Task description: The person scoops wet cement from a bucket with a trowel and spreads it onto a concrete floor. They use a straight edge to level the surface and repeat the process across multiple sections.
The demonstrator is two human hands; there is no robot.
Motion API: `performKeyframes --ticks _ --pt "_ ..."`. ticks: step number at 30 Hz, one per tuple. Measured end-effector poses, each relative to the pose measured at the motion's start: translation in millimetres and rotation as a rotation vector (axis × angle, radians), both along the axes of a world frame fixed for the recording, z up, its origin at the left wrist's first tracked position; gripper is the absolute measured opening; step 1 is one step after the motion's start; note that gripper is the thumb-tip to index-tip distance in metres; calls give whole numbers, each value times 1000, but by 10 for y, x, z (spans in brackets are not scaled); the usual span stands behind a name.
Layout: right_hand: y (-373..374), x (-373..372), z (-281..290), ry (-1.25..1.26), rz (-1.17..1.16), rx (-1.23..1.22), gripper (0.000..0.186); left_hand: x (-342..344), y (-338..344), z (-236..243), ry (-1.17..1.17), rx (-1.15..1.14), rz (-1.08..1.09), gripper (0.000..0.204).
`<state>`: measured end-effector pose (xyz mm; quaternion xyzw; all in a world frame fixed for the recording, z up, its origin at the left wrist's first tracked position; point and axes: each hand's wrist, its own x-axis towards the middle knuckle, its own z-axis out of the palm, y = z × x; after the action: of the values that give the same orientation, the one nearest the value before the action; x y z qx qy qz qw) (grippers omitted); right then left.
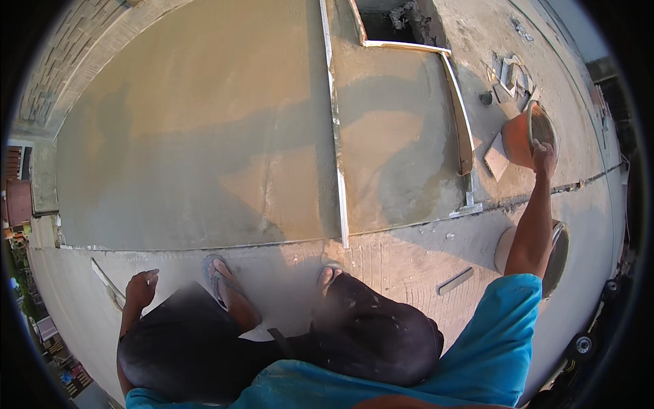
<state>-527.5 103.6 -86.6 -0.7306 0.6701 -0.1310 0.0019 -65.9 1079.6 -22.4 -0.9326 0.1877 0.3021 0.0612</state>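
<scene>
At the right, my right hand (543, 155) is closed on the rim of an orange bucket (516, 140), which is tilted, its mouth facing right. My left hand (141, 288) hangs beside my left knee, fingers loosely bent and apart, with nothing visible in it. Ahead of my feet lies a large slab of wet, smoothed cement (197, 129). A long white strip (335, 129) divides it from a narrower cement section (395, 136) on the right. That section is bordered at its far right by a thin board (458, 109).
A second bucket (505, 247) stands near my right forearm. A grey bar (456, 281) lies on the rough concrete, and a curved pale strip (105, 281) lies near my left hand. Beyond the narrow section is a square pit (390, 26). Broken tile pieces (511, 75) lie beyond the orange bucket.
</scene>
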Motion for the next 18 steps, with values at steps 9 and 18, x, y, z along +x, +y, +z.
performKeyframes --ticks 9,18 --pt "5 -1098 95 -1072 -299 -123 37 -81 -297 -90 -28 -70 49 32" --pt "1474 -1069 298 -1455 127 231 48 115 -628 -240 40 -55 -67 33"
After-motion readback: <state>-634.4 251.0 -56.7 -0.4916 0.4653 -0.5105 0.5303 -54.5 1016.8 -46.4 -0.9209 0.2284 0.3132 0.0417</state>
